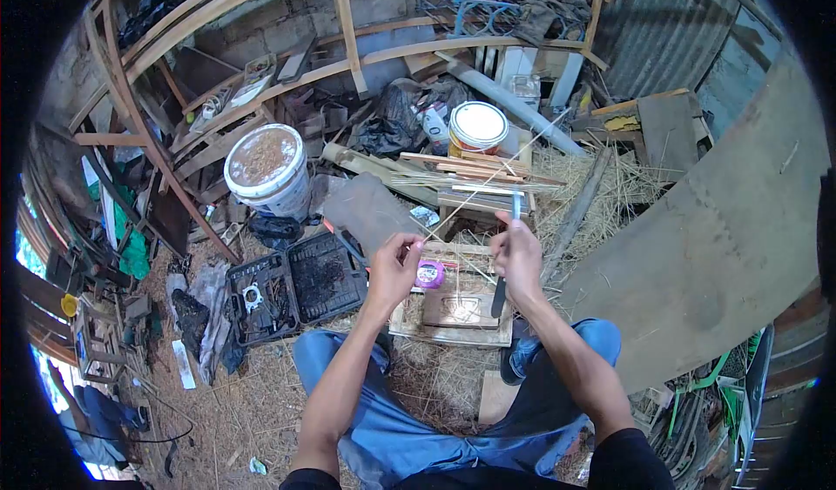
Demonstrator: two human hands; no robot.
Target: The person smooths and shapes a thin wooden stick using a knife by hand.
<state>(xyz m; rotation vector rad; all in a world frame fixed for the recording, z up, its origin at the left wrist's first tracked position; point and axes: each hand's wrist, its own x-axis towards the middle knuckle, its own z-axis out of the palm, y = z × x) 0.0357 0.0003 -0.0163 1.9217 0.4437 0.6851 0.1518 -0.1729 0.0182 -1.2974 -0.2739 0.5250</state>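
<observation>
A long thin pale strip (475, 192) slants up to the right, its lower end pinched in the fingers of my left hand (397, 268). My right hand (519, 259) is closed around a knife (499, 298), its dark end pointing down and a pale blade (515, 204) rising above the fist. Between my hands, a purple round tape measure (428, 274) lies on a low wooden frame (448, 338). A wooden block (461, 310) sits in the frame, nearer to me than the tape.
Thin strips (453, 181) lie stacked beyond my hands. An open black tool case (300, 283) is at left, with a white bucket (266, 172) behind it. A paint can (478, 128) stands ahead. A large board (714, 246) leans at right. Another person (96, 416) is at lower left.
</observation>
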